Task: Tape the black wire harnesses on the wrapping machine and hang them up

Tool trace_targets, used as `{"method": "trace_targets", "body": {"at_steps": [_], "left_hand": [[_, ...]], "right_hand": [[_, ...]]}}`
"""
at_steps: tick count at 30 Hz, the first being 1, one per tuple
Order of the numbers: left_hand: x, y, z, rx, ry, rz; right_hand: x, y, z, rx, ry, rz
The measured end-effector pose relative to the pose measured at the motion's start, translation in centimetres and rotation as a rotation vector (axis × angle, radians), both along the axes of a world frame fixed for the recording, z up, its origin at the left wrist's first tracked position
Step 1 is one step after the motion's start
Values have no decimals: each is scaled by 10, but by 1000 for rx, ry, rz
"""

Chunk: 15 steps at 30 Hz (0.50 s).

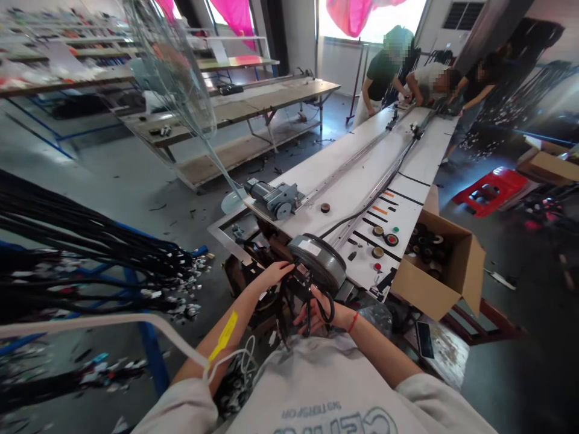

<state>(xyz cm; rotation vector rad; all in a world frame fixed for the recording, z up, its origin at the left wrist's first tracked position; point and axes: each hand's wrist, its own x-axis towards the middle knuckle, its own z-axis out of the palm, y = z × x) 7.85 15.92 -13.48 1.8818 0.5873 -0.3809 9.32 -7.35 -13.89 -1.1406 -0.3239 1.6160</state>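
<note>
My right hand (316, 311) is closed around the black-handled scissors (332, 311), whose loops show at my fingers and whose blades point away from me. Just in front of my body, my left hand (277, 273) reaches in from the left. Its fingertips are pressed together on something dark near the scissors' tip, too small to make out. Right beyond both hands stands a large dark grey reel (319, 260) with a pale label on its rim. A black cable (346, 223) runs from behind the reel along the long white bench.
The white bench (312, 224) carries a motor unit (274, 196), tape rolls (379, 231) and push buttons. A cardboard box (461, 265) of rolls sits at its right. A fan (181, 72) and hanging black cable bundles (90, 229) are left. Several people (382, 75) work at the far end.
</note>
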Motion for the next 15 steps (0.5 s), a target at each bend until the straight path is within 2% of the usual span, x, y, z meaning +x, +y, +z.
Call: {"method": "trace_targets", "body": {"at_steps": [3, 8, 12, 15], "left_hand": [[2, 8, 6, 90, -49, -3], [9, 18, 20, 400, -205, -221], [12, 14, 26, 554, -179, -293], [10, 10, 26, 623, -224, -319]], "right_hand": [[0, 2, 2, 16, 44, 5], [6, 12, 5, 39, 175, 57], [15, 36, 8, 42, 271, 102], [17, 55, 12, -12, 266, 33]]}}
